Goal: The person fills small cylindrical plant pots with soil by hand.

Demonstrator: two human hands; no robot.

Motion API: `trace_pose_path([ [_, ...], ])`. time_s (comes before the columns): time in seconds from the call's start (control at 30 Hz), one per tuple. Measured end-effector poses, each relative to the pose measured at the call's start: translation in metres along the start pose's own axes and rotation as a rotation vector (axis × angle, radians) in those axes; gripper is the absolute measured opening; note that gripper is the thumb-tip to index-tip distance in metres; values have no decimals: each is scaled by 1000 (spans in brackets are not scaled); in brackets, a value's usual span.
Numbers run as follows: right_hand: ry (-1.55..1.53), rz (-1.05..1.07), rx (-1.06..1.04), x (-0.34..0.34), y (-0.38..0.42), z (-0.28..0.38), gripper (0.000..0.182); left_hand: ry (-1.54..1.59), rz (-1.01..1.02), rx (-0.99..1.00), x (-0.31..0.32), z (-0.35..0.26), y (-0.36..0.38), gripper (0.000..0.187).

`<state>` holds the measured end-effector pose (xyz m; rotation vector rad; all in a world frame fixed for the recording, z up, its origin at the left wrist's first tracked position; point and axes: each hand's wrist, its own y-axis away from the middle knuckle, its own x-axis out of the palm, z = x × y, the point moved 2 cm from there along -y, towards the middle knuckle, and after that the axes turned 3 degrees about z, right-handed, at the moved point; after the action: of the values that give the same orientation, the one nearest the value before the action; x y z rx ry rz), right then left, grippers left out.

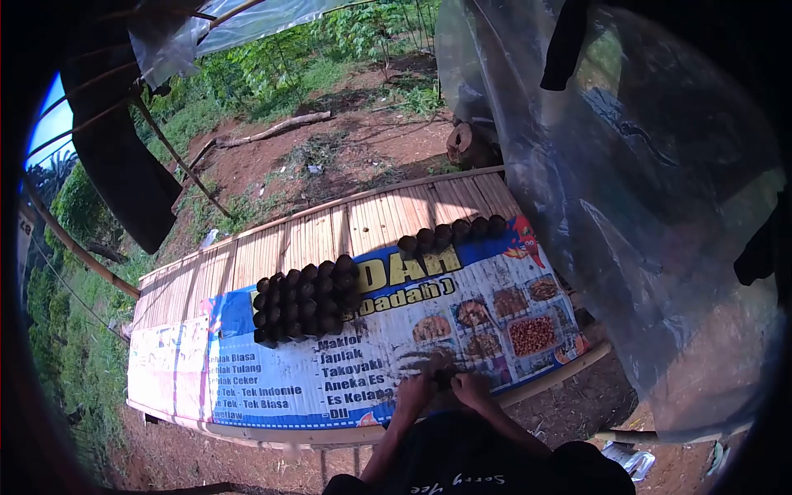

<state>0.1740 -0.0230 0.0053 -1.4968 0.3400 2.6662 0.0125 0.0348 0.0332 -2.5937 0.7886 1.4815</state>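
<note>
My left hand and my right hand are close together over the near edge of the printed banner. Between them is a small dark object, which the fingers of both hands hold; its details are too dark to make out. Up and to the left on the banner, several dark round pots stand packed in rows. A single line of similar pots runs along the banner's far edge. Dark smears mark the banner just beyond my hands.
The banner lies on a slatted bamboo platform. Clear plastic sheeting hangs at the right. Beyond the platform are a cut log, a branch and bare soil. Bamboo poles and a dark cloth are at the left.
</note>
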Motion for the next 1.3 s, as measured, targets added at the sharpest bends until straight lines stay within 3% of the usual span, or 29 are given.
trace_pose_path([
  [0.23,-123,41,83,-6,-9,3,30,-4,-29,32,4,3,0,29],
  [0.3,-75,2,44,-9,-1,8,30,99,-116,48,0,-3,9,29],
  [0.4,-36,20,52,-2,-4,3,31,23,38,-42,8,4,8,31],
  [0.57,-57,8,10,-9,2,8,29,132,-32,-11,5,2,16,29],
  [0.67,-45,-21,5,2,-2,-1,29,27,15,-45,15,13,12,26],
  [0.77,-90,-79,13,-1,3,1,34,11,6,-26,14,14,15,26],
  [0.83,-143,37,102,-14,6,7,41,71,7,-4,11,14,10,27],
  [0.93,-19,14,25,-8,12,4,46,132,-60,41,-10,-4,6,33],
  [1.13,-138,147,105,16,8,-10,41,-56,79,86,1,-1,-12,28],
  [1.3,-103,90,112,-1,9,2,33,-32,92,142,-13,-15,-9,21],
])
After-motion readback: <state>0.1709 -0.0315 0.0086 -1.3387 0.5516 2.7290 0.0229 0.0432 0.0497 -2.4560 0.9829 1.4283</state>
